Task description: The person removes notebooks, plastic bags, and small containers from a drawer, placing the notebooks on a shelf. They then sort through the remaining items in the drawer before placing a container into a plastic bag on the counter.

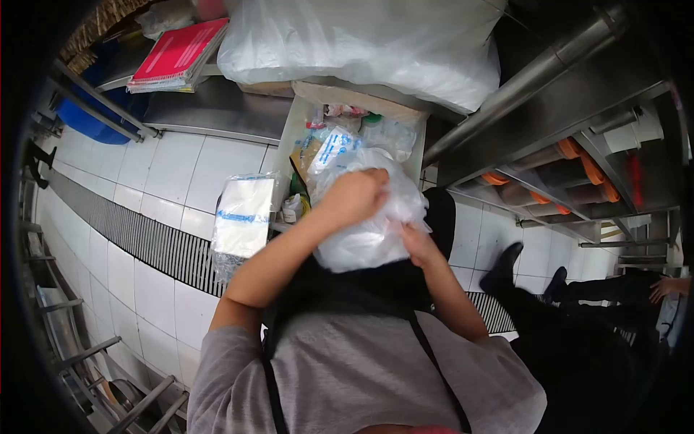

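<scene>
A translucent white plastic bag (361,242) lies bunched over my lap, against the near side of an open drawer (295,119). My left hand (359,194) is on top of the bag with its fingers curled into the film. The right hand (421,244) pinches the bag's edge on the right, thumb toward the film. What the bag contains, if anything, I cannot make out. Behind it, the drawer holds a white packet with blue print (334,150), clear plastic wrappings (390,136) and a small white bottle-like container (292,209).
A clear-wrapped white pack with a blue band (243,217) sits left of the drawer. Above are a large white plastic sack (361,43) and a red spiral notebook (181,50). Metal shelving (535,145) stands right; another person's legs (506,278) are nearby. A floor grate (137,217) crosses the tiles.
</scene>
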`<state>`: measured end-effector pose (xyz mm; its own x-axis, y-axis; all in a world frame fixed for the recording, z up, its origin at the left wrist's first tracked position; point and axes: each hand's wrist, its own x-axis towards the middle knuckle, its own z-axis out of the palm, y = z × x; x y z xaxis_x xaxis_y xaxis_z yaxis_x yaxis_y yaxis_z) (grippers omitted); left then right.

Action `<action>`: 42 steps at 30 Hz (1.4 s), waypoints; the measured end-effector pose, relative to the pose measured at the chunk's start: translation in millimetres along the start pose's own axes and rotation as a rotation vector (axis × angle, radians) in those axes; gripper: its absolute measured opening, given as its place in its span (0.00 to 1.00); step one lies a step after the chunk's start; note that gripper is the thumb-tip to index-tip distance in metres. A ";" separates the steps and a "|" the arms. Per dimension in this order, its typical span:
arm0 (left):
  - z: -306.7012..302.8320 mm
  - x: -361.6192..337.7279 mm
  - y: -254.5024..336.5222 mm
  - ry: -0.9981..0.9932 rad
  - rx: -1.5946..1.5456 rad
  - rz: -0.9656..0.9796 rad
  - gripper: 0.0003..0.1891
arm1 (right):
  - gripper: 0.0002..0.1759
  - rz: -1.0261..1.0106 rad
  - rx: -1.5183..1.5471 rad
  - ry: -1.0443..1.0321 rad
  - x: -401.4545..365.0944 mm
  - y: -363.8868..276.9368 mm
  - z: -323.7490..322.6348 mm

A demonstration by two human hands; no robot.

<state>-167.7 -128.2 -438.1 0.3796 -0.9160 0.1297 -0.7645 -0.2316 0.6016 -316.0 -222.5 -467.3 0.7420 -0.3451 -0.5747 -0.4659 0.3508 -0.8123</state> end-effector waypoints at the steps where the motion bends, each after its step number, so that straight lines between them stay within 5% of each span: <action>1: -2.6 -4.7 14.3 0.082 0.007 0.063 0.12 | 0.21 -0.222 0.047 -0.011 10.2 23.7 -2.0; 9: -13.9 -36.6 51.4 0.182 0.065 0.182 0.10 | 0.19 -0.102 0.273 0.072 23.8 8.8 2.6; 10: -8.9 -34.1 53.4 0.236 0.033 0.242 0.09 | 0.17 -0.497 -0.206 -0.079 46.2 43.7 -10.0; 11: -5.9 -32.0 55.1 0.291 0.001 0.303 0.09 | 0.17 -0.497 -0.208 -0.082 45.5 39.6 -6.6; 17: -17.6 -39.1 57.8 0.188 0.216 0.314 0.11 | 0.16 -0.361 0.712 -0.049 46.0 -16.3 26.1; 18: -25.6 -46.3 55.2 0.194 0.238 0.276 0.12 | 0.17 -0.376 0.447 0.154 45.8 -33.4 23.7; 19: -33.4 -52.6 52.1 0.198 0.258 0.239 0.14 | 0.19 -0.363 0.742 -0.024 40.7 -47.0 27.6; 21: -49.7 -60.3 43.7 0.318 0.265 0.052 0.15 | 0.19 -0.453 0.844 -0.143 29.2 -59.7 36.1; 25: -101.0 -67.9 20.8 0.842 0.555 0.050 0.12 | 0.20 -0.388 0.918 -0.216 37.6 -53.9 24.2; 26: -103.2 -66.4 13.5 0.842 0.556 0.044 0.12 | 0.20 -0.346 0.871 -0.204 39.6 -52.5 18.7; 29: -85.1 -66.3 -10.7 0.721 -0.277 -0.203 0.08 | 0.21 -0.338 0.978 -0.317 42.7 -51.7 14.9; 31: -64.4 -75.4 -13.8 0.508 -0.340 -0.351 0.08 | 0.22 -0.389 1.129 -0.443 46.1 -60.5 13.5; 33: -28.6 -84.9 5.2 0.467 -0.113 -0.021 0.07 | 0.23 -0.431 1.259 -0.435 46.0 -69.3 14.6; 35: -15.7 -92.9 37.7 0.320 -0.257 0.245 0.07 | 0.25 -0.414 1.292 -0.446 54.2 -61.7 16.2; 37: -21.5 -85.6 45.0 0.324 -0.315 0.379 0.07 | 0.27 -0.603 1.062 -0.596 70.9 -24.8 16.9; 38: -24.8 -82.8 46.3 0.331 -0.370 0.518 0.07 | 0.29 -0.563 0.516 -0.083 107.3 8.8 2.3; 39: -28.3 -81.5 45.2 0.332 -0.372 0.515 0.07 | 0.29 -0.559 0.515 -0.082 101.6 10.0 4.7; 41: -38.5 -74.7 38.4 0.435 -0.261 0.290 0.08 | 0.29 -0.541 -0.416 0.010 88.6 5.2 12.8; 42: -48.6 -61.9 37.6 0.473 -0.257 0.262 0.09 | 0.30 -0.275 -0.191 -0.072 74.7 -10.8 17.6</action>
<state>-194.6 -64.2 -385.2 0.4314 -0.6727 0.6011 -0.7360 0.1229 0.6657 -247.1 -236.8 -499.8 0.8813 -0.3398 -0.3283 -0.3202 0.0815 -0.9438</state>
